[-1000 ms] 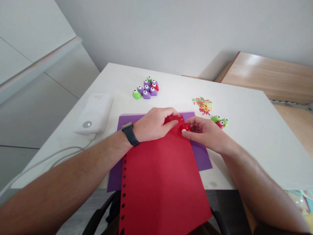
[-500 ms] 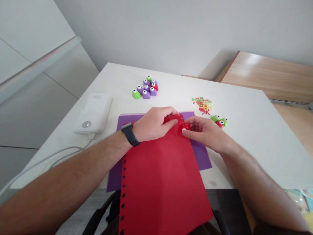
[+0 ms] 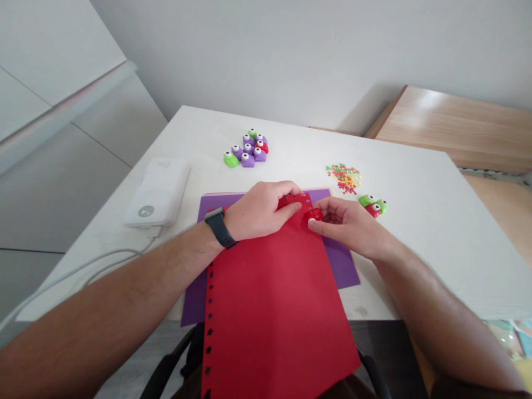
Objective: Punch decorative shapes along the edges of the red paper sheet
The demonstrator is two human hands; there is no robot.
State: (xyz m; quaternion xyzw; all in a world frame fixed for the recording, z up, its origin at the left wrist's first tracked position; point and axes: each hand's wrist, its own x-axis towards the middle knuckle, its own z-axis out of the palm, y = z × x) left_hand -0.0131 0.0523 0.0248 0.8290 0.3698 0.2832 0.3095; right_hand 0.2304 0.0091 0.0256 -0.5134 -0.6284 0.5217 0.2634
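Observation:
A red sheet of paper [image 3: 278,299] hangs over the near table edge, with star-shaped holes along its left side and top edge. My left hand [image 3: 268,208], a dark watch on its wrist, grips the sheet's far edge between thumb and fingers. At the sheet's upper right edge is a small red craft punch [image 3: 313,215] with a white button. My right hand [image 3: 347,224] is closed on this punch, its thumb at the button. Beneath the red sheet lies purple paper [image 3: 343,266].
Several purple, green and red punches [image 3: 248,148] stand at the back. Right of centre lies a pile of coloured paper cutouts [image 3: 346,178], near three more punches [image 3: 373,205]. A white power bank [image 3: 158,191] with a cable [image 3: 112,254] sits at left. Behind is a wall [image 3: 291,55].
Both hands keep nearly the same place and hold. The punch stays at the sheet's right edge. A small light now shows on the power bank's round display.

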